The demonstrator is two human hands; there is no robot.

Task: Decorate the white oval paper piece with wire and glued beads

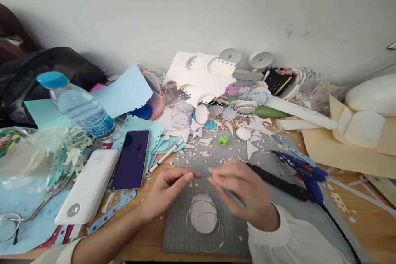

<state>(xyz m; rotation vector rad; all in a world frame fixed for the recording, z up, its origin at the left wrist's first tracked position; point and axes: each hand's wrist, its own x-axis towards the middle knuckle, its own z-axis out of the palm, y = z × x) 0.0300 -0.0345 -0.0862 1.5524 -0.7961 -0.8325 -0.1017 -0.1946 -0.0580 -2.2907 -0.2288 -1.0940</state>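
Note:
My right hand (244, 192) is closed on a thin teal tool (216, 179) that slants up to the left, its tip above a grey cutting mat (185, 222). My left hand (168, 187) meets it from the left with thumb and forefinger pinched near the tool's tip; what they pinch is too small to make out. Below both hands a white oval paper piece (203, 214) with a thin wire ring around it lies on the mat.
A dark phone (131, 159), a white power bank (88, 185) and a water bottle (78, 105) lie to the left. A blue glue gun (301, 171) and a black pen (278, 183) lie to the right. Paper scraps and a green sharpener (222, 140) litter the back.

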